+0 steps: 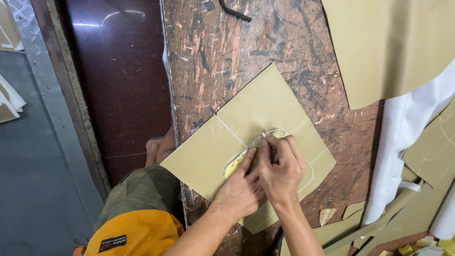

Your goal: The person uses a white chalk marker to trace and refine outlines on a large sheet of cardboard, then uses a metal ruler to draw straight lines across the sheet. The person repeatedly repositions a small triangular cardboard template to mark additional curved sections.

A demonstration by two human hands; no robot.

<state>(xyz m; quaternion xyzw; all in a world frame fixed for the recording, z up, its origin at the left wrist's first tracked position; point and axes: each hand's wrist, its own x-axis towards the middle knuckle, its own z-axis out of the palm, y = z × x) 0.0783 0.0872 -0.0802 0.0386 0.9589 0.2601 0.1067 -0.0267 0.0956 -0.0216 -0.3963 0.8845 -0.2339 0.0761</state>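
The right hand (283,167) pinches a pale chalk stick (263,136), its tip on a clear oval template (246,154). The left hand (241,189) presses that template flat, fingers spread, onto a tan square sheet (222,142) mid-table. Scratched brown worktable (265,47); larger tan sheet (393,42) at two o'clock, white cloth (403,142) at three.

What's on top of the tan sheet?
A clear oval template, pressed down by the left hand. The right hand holds chalk at its rim. White chalk lines cross the tan sheet. The hands hide part of the template.
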